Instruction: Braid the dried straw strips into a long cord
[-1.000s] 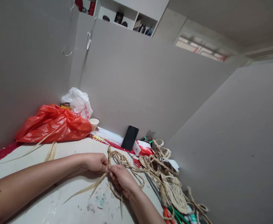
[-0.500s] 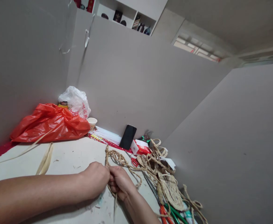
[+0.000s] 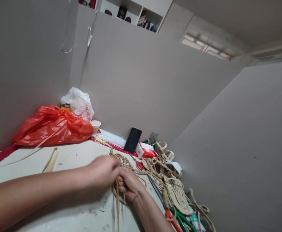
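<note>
My left hand [image 3: 103,172] and my right hand [image 3: 130,183] meet over the table, both closed on a tan braided straw rope [image 3: 121,160]. The rope loops away behind my hands toward the back. Loose straw strands [image 3: 117,206] hang down from between my fingers toward the front edge, a little blurred. My left hand partly covers the spot where the strands join the braid.
A pile of braided rope and a woven oval mat [image 3: 177,195] lies at the right, with red and green handled tools [image 3: 179,220] beside it. A black phone [image 3: 132,140] leans on the wall. Red plastic bag [image 3: 51,125], white bag [image 3: 78,103], paper cup [image 3: 96,125], straw strips [image 3: 50,160] lie left.
My left hand has turned over the right hand and the loose strands have swung from pointing left to hanging straight down. The view has shifted slightly.
</note>
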`<control>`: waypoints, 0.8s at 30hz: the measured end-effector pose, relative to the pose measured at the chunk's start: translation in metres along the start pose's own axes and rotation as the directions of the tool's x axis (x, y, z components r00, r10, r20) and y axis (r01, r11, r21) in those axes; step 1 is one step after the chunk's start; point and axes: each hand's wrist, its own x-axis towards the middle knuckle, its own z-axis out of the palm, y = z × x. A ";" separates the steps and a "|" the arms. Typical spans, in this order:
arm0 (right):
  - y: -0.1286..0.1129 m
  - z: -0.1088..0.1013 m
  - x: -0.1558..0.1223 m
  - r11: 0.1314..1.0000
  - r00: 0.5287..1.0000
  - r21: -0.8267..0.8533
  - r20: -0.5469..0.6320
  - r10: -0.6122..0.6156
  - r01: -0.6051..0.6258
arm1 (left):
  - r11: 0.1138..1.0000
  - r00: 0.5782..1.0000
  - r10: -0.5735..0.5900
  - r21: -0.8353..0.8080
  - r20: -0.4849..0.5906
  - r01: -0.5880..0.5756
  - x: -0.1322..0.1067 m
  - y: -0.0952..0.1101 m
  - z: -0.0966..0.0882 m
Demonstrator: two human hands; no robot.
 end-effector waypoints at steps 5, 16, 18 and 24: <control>-0.002 -0.005 0.001 1.000 0.997 -0.005 0.070 -0.009 0.009 | 0.736 0.937 -0.311 -0.583 0.160 0.344 0.037 -0.042 0.032; -0.005 -0.012 -0.003 0.967 0.995 -0.240 0.072 -0.065 0.081 | 0.628 0.898 -0.204 -0.651 0.390 0.426 0.029 -0.045 0.034; -0.005 -0.013 -0.003 0.953 0.994 -0.284 0.057 -0.096 0.108 | 0.594 0.901 -0.207 -0.682 0.382 0.426 0.028 -0.043 0.033; -0.009 -0.016 -0.004 0.829 0.990 -0.545 0.004 -0.143 0.122 | 0.550 0.907 -0.328 -0.727 0.264 0.411 0.025 -0.040 0.047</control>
